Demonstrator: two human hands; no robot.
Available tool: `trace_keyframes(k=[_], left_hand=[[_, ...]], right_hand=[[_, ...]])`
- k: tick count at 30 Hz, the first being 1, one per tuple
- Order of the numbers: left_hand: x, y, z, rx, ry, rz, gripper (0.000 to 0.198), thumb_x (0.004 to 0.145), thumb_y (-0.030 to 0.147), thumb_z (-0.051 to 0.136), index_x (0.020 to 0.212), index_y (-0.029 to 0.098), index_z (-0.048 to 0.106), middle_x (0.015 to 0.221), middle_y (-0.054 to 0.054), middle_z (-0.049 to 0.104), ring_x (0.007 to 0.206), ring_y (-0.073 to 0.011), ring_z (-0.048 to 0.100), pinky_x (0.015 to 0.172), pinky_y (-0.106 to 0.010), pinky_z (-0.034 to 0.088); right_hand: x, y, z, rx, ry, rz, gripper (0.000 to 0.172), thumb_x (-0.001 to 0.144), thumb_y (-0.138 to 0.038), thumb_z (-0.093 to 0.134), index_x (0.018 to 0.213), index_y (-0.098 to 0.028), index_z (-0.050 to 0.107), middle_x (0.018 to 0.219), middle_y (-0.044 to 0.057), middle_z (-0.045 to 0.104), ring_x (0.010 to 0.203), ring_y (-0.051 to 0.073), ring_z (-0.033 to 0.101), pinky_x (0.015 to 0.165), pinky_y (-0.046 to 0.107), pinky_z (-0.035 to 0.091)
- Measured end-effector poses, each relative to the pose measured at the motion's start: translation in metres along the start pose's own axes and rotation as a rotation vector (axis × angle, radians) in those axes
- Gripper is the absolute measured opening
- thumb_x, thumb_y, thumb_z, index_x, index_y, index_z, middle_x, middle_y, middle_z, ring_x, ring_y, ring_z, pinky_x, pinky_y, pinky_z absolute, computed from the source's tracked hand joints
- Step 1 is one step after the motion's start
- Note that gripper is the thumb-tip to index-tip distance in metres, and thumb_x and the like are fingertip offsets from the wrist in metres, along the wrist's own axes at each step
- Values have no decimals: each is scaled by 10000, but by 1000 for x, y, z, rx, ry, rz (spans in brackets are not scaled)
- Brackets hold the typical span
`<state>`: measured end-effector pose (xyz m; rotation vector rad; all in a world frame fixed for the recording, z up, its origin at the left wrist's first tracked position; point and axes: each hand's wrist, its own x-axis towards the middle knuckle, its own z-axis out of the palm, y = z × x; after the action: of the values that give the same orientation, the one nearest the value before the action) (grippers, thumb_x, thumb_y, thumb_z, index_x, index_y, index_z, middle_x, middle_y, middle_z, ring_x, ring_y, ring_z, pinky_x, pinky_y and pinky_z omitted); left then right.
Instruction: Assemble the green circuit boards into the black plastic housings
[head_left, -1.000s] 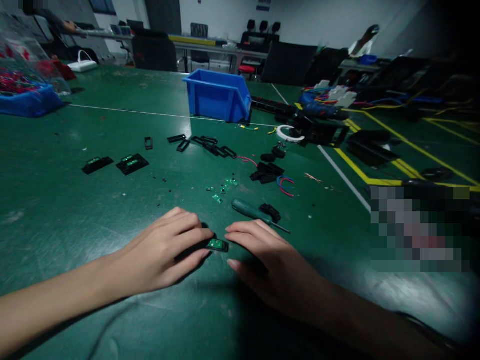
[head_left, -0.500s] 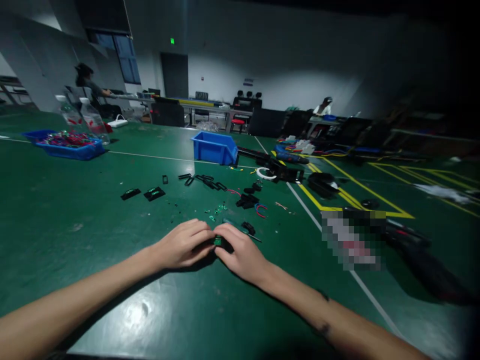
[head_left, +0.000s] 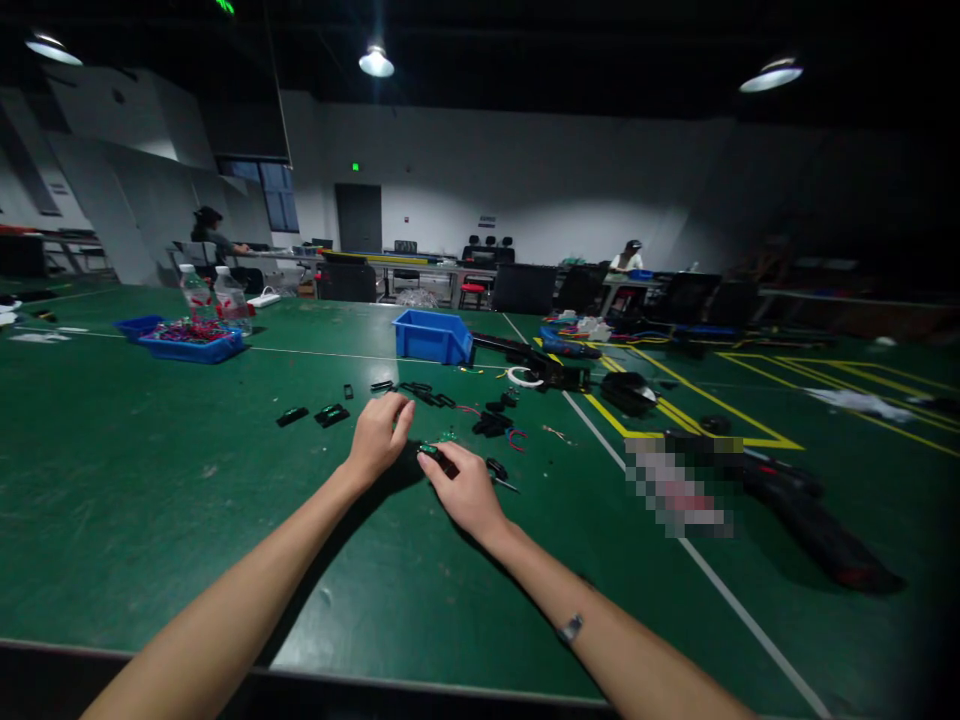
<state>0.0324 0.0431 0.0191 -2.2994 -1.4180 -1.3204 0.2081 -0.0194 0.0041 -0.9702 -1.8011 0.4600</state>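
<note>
Grip of right hand point(head_left: 465, 490) half hides small part point(head_left: 429, 451).

left hand point(head_left: 379, 437) palm down with fingers extended, right hand point(head_left: 466, 487) beside it, fingers pinched.

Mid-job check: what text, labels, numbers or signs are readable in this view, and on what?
Nothing reads clearly.
Green sign above the door: too small.
Wall plaque: blurred.
Bottle labels: red and white, unreadable.
Small green board at the right hand: no legible print.
</note>
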Motion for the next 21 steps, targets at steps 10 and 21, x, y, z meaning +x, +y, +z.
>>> trace_keyframes(k=[10,21], left_hand=[[48,-123,3,570,-326,-434,267,865,272,523,1048,148,672,1148,-190,632,1089,-357,555,910,-457,399],[50,-137,9,471,-410,-518,204,870,250,540,835,57,593,967,-210,633,1027,-334,568,908,-447,387]], right_hand=[[-2,12,0,23,-84,59,173,948,-304,605,883,-183,710,805,22,681,748,165,600,688,270,421],[-2,13,-11,22,-117,78,171,924,-301,630,807,-187,681,798,26,677,729,164,602,669,269,422]])
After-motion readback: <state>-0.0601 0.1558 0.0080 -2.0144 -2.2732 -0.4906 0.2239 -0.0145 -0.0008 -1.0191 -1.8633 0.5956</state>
